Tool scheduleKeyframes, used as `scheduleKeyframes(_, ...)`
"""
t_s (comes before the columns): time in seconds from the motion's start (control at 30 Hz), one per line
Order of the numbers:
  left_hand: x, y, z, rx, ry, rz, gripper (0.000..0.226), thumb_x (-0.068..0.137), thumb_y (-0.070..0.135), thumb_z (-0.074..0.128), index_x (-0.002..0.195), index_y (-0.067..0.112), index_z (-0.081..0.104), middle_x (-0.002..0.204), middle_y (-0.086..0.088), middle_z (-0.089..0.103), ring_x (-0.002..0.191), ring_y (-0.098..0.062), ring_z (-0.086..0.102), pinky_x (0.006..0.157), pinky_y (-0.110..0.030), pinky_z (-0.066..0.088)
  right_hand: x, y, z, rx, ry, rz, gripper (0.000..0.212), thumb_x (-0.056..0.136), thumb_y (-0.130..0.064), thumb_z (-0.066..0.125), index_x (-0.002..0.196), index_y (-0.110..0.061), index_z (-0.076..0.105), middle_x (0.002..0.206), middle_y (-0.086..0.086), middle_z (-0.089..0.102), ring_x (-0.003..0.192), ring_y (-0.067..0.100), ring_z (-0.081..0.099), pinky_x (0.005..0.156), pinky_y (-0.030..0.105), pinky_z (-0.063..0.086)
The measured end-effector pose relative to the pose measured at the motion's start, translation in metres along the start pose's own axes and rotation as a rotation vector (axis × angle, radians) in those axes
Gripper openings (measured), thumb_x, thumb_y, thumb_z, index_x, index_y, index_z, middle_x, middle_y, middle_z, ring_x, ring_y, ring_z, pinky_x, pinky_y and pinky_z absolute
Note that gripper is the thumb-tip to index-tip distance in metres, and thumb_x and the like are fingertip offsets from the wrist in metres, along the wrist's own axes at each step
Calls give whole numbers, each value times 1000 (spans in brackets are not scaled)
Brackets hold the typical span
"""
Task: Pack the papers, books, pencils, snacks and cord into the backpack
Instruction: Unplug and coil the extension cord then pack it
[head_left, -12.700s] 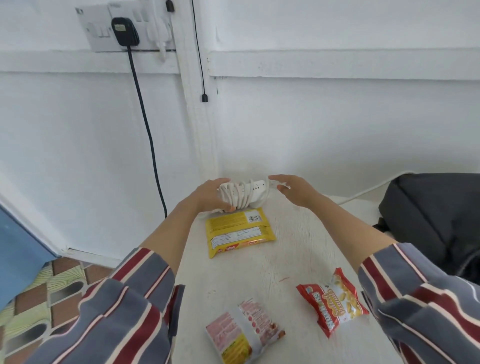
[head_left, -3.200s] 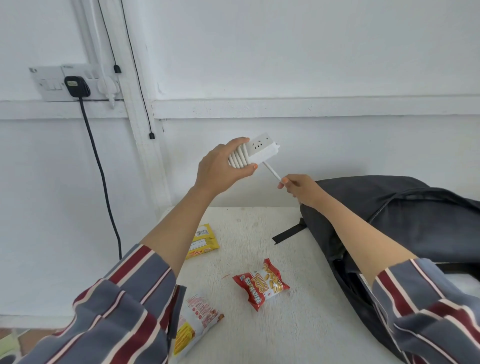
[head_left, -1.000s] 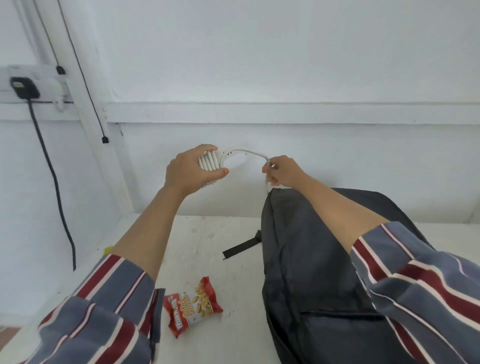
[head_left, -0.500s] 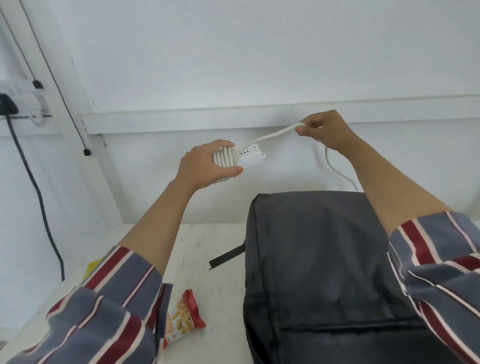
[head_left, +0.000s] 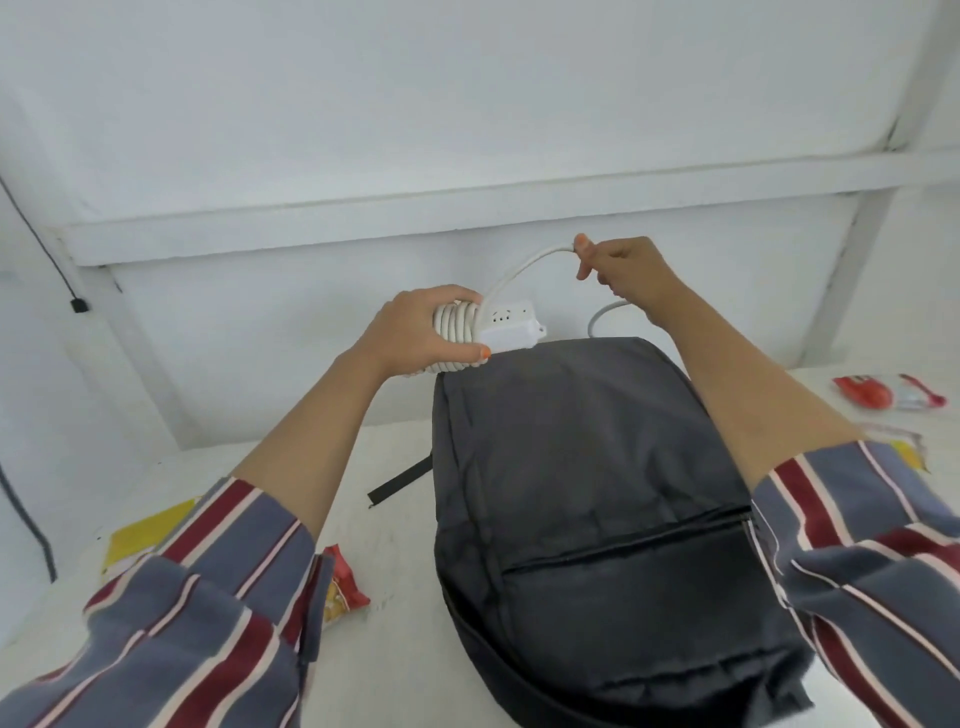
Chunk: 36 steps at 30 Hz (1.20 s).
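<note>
My left hand (head_left: 415, 330) grips a white extension socket block (head_left: 506, 327) with several turns of its white cord wound around it, just above the top edge of the dark grey backpack (head_left: 587, 467). My right hand (head_left: 621, 273) pinches the loose white cord (head_left: 524, 267) higher up and to the right; the cord arcs from the block to my fingers, and a further loop shows behind my wrist. The backpack lies flat on the white table (head_left: 395, 540) with its zips shut. A red snack packet (head_left: 345, 584) and a yellow packet (head_left: 143, 532) lie left of it.
More snack packets lie at the right: a red and white one (head_left: 888, 392) near the wall and a pale one (head_left: 904, 449) partly behind my right sleeve. A black strap (head_left: 400, 480) sticks out left of the backpack. A black cable (head_left: 31, 519) hangs at the far left wall.
My right hand has come down and inward with the cord, shortening the free arc. My left hand with the wound block has dropped towards the backpack's top. The view has shifted right.
</note>
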<state>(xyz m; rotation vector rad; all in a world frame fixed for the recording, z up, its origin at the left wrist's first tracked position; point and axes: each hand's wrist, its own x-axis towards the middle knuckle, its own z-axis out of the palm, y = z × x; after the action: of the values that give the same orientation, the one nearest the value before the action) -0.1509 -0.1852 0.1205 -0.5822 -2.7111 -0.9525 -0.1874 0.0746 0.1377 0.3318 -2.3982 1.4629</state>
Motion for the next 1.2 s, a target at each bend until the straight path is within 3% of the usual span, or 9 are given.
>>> scheduleKeyframes(0.2,-5,28,23,-138,43,98,62,51,55,75,109,43,59,108,19,63,100,-6,59,90,-38,51,-3,11,-4,-107,111,41,46,82,-54,61,63,-13,69,63,13,53,66,20,49,69,29,41)
scheduleKeyframes(0.33,-3,51,28,-166,121,114,72,55,55,73,121,57,45,117,23,57,105,-5,57,95,-30,48,-13,22,-6,-230,5,121,38,84,-43,63,57,-16,65,47,-1,46,51,15,40,56,26,34)
scheduleKeyframes(0.43,-2,69,36,-164,143,97,75,62,54,70,127,65,34,127,30,47,117,-1,48,99,-22,38,-25,29,-4,-283,-109,123,37,85,-45,61,66,-14,71,39,-9,44,49,14,40,57,26,34)
scheduleKeyframes(0.53,0,76,48,-45,162,70,66,70,58,62,126,69,27,128,18,53,118,-8,49,101,-29,38,-37,30,-4,-322,-218,94,46,89,-49,54,67,-13,72,31,-8,40,45,12,38,58,25,33)
scheduleKeyframes(0.63,3,72,58,150,184,12,60,77,61,57,129,65,28,118,4,57,107,-17,52,90,-32,39,-45,26,-8,-395,-287,47,45,91,-44,52,66,-12,70,32,-9,43,46,10,40,58,24,34)
scheduleKeyframes(0.77,7,70,63,327,215,-61,53,81,57,57,130,51,37,99,3,50,95,-20,52,79,-30,37,-50,15,-13,-538,-432,-63,36,92,-30,53,66,-8,62,53,-3,44,51,10,39,56,24,30)
scheduleKeyframes(0.9,14,66,59,401,239,-93,57,78,61,58,131,54,36,105,-1,52,98,-24,54,88,-36,42,-53,-4,-24,-672,-542,-159,36,95,-22,47,61,-14,40,62,-1,40,56,13,37,53,25,27)
scheduleKeyframes(1.03,16,65,51,402,252,-102,63,78,60,58,134,58,30,104,0,51,100,-24,53,91,-40,42,-53,-11,-27,-737,-524,-211,26,99,-24,39,78,-10,47,70,-2,44,67,17,42,58,29,31)
scheduleKeyframes(1.2,19,68,50,415,247,-104,63,78,62,56,134,60,27,105,-1,51,102,-25,53,94,-42,41,-59,-9,-12,-789,-541,-231,34,98,-27,40,66,-16,39,72,-2,46,74,22,48,66,31,34)
